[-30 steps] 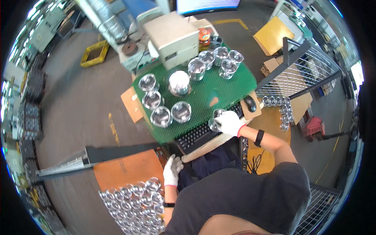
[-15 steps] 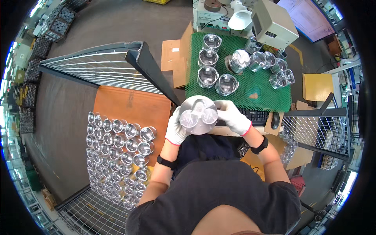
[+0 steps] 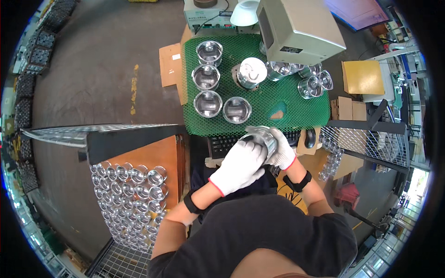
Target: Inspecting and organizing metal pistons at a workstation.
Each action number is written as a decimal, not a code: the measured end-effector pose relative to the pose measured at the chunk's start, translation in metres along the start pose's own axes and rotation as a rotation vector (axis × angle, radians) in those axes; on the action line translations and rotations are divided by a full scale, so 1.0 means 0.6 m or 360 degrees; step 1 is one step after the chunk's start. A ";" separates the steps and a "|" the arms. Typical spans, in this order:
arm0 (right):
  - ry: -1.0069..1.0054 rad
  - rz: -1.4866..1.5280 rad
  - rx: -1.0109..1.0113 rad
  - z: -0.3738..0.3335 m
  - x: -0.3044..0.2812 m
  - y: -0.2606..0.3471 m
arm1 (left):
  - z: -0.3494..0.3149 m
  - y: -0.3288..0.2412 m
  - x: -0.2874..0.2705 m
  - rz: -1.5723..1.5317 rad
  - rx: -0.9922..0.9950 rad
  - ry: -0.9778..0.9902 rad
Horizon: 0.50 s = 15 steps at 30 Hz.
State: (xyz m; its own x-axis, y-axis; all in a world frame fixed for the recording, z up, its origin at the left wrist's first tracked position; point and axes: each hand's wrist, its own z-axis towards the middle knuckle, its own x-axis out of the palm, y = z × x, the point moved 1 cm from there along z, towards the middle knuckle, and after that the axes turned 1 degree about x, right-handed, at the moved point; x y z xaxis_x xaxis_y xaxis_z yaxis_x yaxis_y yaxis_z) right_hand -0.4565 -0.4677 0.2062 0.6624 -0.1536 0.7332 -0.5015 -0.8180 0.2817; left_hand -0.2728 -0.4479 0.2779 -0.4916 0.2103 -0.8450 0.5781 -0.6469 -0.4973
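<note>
I hold a shiny metal piston (image 3: pixel 265 137) in front of my body, above the keyboard's near edge. It is tilted on its side and slightly blurred. My left hand (image 3: pixel 241 167), in a white knit glove, grips its near left side with curled fingers, some hidden against it. My right hand (image 3: pixel 282 153), gloved likewise, is closed around its right side. Beyond, several pistons (image 3: pixel 208 104) stand open end up on a green mesh mat (image 3: pixel 218 127). One piston (image 3: pixel 251 72) is crown up on a small base. More pistons (image 3: pixel 310 87) stand at the mat's right.
A beige boxy device (image 3: pixel 301 34) overhangs the mat's back, near a white lamp head (image 3: pixel 244 13). A keyboard (image 3: pixel 222 144) and mouse (image 3: pixel 310 138) lie at the mat's near edge. At left, a mesh-sided crate (image 3: pixel 134 139) holds rows of pistons (image 3: pixel 130 190).
The piston has turned from crown facing up to lying on its side and moved right. My left hand has shifted across its near side. The view has swung right.
</note>
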 end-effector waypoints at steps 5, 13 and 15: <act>-0.0327 0.0416 -0.0238 -0.069 -0.101 0.043 | 0.110 0.136 0.000 -0.0094 -0.0483 -0.0321; -0.0893 0.0187 -0.0407 -0.085 -0.155 0.103 | 0.270 0.357 0.153 -0.0340 -0.0602 -0.0474; -0.0810 -0.0017 -0.0378 -0.042 -0.126 0.121 | 0.254 0.388 0.171 -0.1174 -0.0665 -0.0863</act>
State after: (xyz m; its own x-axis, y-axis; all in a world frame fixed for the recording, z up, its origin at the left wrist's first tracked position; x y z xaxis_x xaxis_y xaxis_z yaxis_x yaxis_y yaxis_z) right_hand -0.5569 -0.5017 0.1868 0.8236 -0.4425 0.3549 -0.5660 -0.6827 0.4622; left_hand -0.2882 -0.6887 0.1056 -0.9890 0.0253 -0.1461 0.1403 -0.1590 -0.9773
